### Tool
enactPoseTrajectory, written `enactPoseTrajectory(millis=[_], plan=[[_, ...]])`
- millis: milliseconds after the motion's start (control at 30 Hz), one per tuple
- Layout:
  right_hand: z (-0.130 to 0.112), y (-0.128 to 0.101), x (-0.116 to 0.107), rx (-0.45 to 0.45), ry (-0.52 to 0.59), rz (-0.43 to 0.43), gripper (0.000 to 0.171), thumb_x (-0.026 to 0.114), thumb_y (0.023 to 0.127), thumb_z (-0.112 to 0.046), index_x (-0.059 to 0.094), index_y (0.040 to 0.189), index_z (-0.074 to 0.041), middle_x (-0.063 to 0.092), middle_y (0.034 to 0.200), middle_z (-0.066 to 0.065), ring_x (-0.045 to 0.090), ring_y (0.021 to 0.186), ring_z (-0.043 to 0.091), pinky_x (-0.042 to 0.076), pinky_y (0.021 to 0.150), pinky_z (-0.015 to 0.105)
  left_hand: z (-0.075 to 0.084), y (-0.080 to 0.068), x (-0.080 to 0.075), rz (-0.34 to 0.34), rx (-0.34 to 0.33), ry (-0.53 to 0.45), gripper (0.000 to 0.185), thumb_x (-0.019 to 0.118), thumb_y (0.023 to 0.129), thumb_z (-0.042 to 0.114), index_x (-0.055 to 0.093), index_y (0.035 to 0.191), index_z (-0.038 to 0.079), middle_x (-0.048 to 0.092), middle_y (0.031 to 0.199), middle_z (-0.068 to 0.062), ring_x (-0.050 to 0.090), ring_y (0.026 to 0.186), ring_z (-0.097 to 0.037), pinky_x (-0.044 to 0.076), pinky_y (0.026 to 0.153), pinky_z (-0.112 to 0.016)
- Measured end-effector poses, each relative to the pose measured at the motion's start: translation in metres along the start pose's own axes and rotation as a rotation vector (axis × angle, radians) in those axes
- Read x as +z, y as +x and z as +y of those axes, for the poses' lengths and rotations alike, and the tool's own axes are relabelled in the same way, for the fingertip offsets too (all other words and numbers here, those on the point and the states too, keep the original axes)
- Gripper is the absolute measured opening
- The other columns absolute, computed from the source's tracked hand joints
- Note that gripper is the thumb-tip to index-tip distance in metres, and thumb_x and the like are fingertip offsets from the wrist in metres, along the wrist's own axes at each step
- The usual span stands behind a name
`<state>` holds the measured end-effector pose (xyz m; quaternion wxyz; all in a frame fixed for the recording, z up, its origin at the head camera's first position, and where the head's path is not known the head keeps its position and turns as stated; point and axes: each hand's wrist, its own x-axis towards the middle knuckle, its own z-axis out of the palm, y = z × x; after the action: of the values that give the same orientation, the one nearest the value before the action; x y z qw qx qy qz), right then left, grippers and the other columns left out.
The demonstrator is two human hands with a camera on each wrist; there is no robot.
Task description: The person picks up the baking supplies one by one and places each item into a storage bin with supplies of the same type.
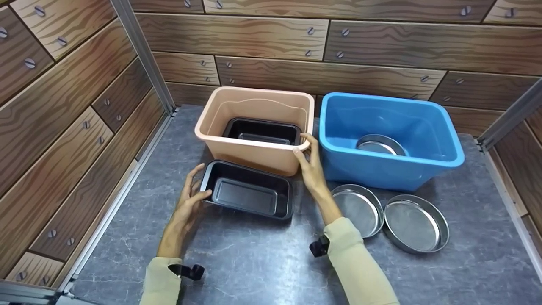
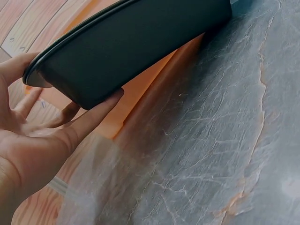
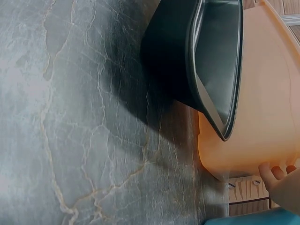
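Note:
A black loaf pan [image 1: 245, 195] is held by its left end in my left hand [image 1: 186, 209]. In the left wrist view, the fingers reach round the end of the pan [image 2: 126, 51], one against its underside, and the pan is tilted and lifted off the table. Just behind it stands a peach plastic bin [image 1: 250, 156] with another black loaf pan [image 1: 262, 130] inside. My right hand [image 1: 313, 171] grips this bin's front right corner at the rim, the thumb in front and the fingers along the right side.
To the right stands a blue bin [image 1: 381, 167] with a round metal pan [image 1: 380, 146] in it. Two more round pans, a left one [image 1: 358, 212] and a right one [image 1: 415, 226], lie before it on the grey marbled table [image 1: 254, 262]. Wood-patterned walls [image 1: 271, 38] enclose the space.

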<state>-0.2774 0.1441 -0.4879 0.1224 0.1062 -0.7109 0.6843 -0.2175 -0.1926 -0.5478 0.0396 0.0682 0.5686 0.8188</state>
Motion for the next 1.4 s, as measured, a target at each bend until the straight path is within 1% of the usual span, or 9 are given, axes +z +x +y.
enactPoseTrajectory(millis=[233,433,600,800,967,1100,1167,1333,1400], plan=[[-0.001,0.001,-0.001,0.005,0.001,-0.003,0.048,0.055,0.099,-0.013,0.037,0.143,-0.004,0.035,0.148,0.016,0.044,0.122,0.024,0.034,0.105,0.036,0.004,-0.002,0.0,0.042,0.041,0.068,0.063,0.062,0.088,-0.001,0.044,0.145,0.019,0.04,0.144,-0.017,0.045,0.125,-0.039,0.053,0.088,-0.039],[-0.001,0.0,-0.001,0.012,-0.002,-0.005,0.048,0.055,0.099,-0.014,0.037,0.143,-0.004,0.034,0.15,0.015,0.042,0.125,0.032,0.032,0.108,0.044,0.005,-0.003,-0.003,0.074,0.076,0.12,0.064,0.06,0.088,-0.004,0.043,0.146,0.016,0.039,0.147,-0.011,0.043,0.125,-0.032,0.053,0.086,-0.029],[-0.001,0.001,-0.001,0.003,0.001,-0.002,0.048,0.056,0.099,-0.013,0.037,0.142,-0.004,0.035,0.149,0.016,0.041,0.127,0.039,0.033,0.107,0.039,0.007,-0.005,-0.006,0.072,0.074,0.057,0.066,0.057,0.088,-0.007,0.039,0.148,0.013,0.04,0.146,-0.019,0.046,0.124,-0.039,0.057,0.081,-0.034],[-0.001,0.002,-0.001,-0.003,0.002,0.002,0.048,0.055,0.099,-0.012,0.038,0.142,-0.003,0.036,0.147,0.017,0.044,0.123,0.034,0.035,0.103,0.035,0.015,-0.009,-0.008,0.077,0.063,0.024,0.063,0.054,0.092,-0.003,0.037,0.15,0.017,0.033,0.154,-0.01,0.05,0.12,-0.033,0.058,0.066,-0.037],[0.001,0.001,-0.001,-0.001,0.01,0.002,0.048,0.056,0.098,-0.011,0.038,0.142,-0.002,0.037,0.146,0.019,0.046,0.118,0.026,0.037,0.102,0.033,0.022,-0.011,-0.008,0.053,0.093,-0.041,0.061,0.05,0.094,-0.002,0.034,0.151,0.015,0.036,0.15,-0.018,0.05,0.121,-0.034,0.058,0.077,-0.044],[0.001,0.0,0.0,-0.008,0.01,-0.002,0.047,0.055,0.099,-0.011,0.038,0.142,-0.002,0.039,0.143,0.019,0.046,0.114,0.02,0.037,0.1,0.031,0.025,-0.01,-0.009,0.04,0.155,-0.076,0.06,0.047,0.094,-0.004,0.033,0.151,0.009,0.031,0.154,-0.015,0.042,0.132,-0.029,0.054,0.09,-0.04],[0.001,0.0,0.0,-0.013,0.011,-0.002,0.047,0.056,0.099,-0.011,0.039,0.141,-0.002,0.044,0.134,0.016,0.046,0.111,0.021,0.037,0.097,0.03,0.027,-0.01,-0.009,0.03,0.179,-0.085,0.06,0.045,0.094,-0.006,0.031,0.151,0.007,0.028,0.156,-0.013,0.038,0.135,-0.027,0.052,0.093,-0.037],[0.001,0.0,-0.001,-0.003,0.01,0.0,0.047,0.056,0.099,-0.012,0.039,0.142,-0.003,0.045,0.128,0.012,0.047,0.111,0.023,0.039,0.096,0.029,0.033,-0.009,-0.008,0.026,0.203,-0.098,0.06,0.044,0.095,-0.007,0.03,0.152,0.007,0.025,0.157,-0.012,0.044,0.128,-0.028,0.056,0.084,-0.035],[0.001,0.0,-0.001,0.002,0.008,0.003,0.048,0.056,0.099,-0.012,0.038,0.142,-0.003,0.042,0.136,0.013,0.047,0.114,0.022,0.039,0.098,0.03,0.035,-0.008,-0.008,0.029,0.207,-0.106,0.06,0.044,0.095,-0.007,0.03,0.152,0.008,0.024,0.157,-0.012,0.046,0.125,-0.028,0.057,0.081,-0.035]])
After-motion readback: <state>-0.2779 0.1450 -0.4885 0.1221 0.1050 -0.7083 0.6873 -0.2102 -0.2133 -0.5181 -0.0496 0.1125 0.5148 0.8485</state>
